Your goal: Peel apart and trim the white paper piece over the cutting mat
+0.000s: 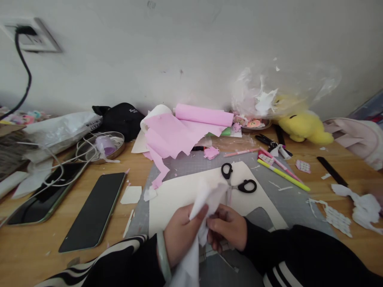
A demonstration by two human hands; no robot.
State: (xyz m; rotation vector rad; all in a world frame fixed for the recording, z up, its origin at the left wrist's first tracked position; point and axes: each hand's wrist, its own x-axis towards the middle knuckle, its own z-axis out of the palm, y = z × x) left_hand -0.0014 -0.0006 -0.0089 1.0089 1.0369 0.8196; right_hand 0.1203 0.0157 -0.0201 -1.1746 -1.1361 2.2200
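My left hand (181, 231), with a pale bangle at the wrist, is closed around a crumpled white tissue (205, 199) that stands up above the thumb and hangs down below it. My right hand (229, 227) is curled just beside it, thumb and fingertips against the tissue. What those fingers pinch is hidden and blurred. Both hands are over a cream sheet of paper (176, 195) with a cut-out hole, lying on a grey cutting mat (191, 163). Black-handled scissors (239, 185) rest on the sheet beyond my right hand.
Pink paper (167, 133) and a pink roll (203, 114) lie at the back. Two phones (94, 211) and a metal dish (116, 147) are left. Pens (283, 175), pliers (267, 143), a yellow plush toy (305, 125) and another crumpled tissue (366, 207) are right.
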